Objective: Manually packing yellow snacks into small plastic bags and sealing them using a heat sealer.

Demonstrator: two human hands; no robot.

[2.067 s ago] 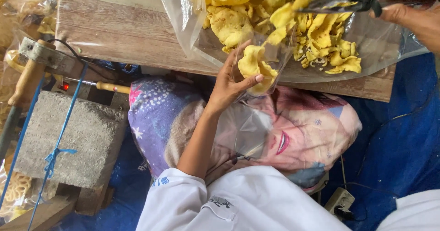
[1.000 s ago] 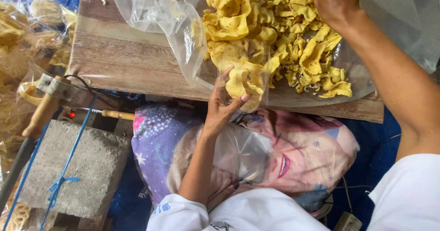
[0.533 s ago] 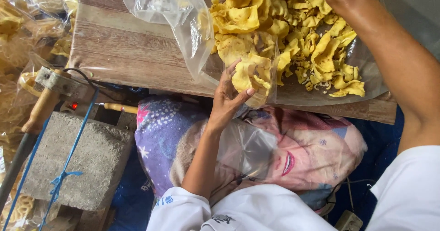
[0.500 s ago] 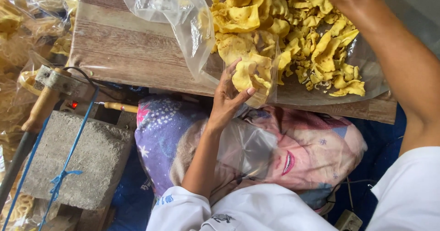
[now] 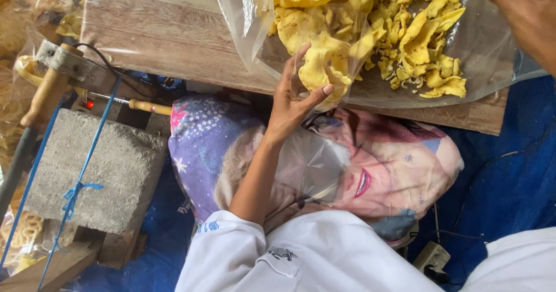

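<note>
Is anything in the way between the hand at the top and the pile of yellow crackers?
Nothing visible does. The right hand hovers at the pile's far edge, and the yellow crackers lie uncovered on the clear plastic sheet. The left hand holds a small clear bag at the near edge.

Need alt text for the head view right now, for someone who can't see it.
The left hand holds open a small clear bag with yellow crackers in it, at the edge of a wooden board. The right hand is at the top right over a heap of yellow crackers on clear plastic. A printed pillow lies below.
</note>
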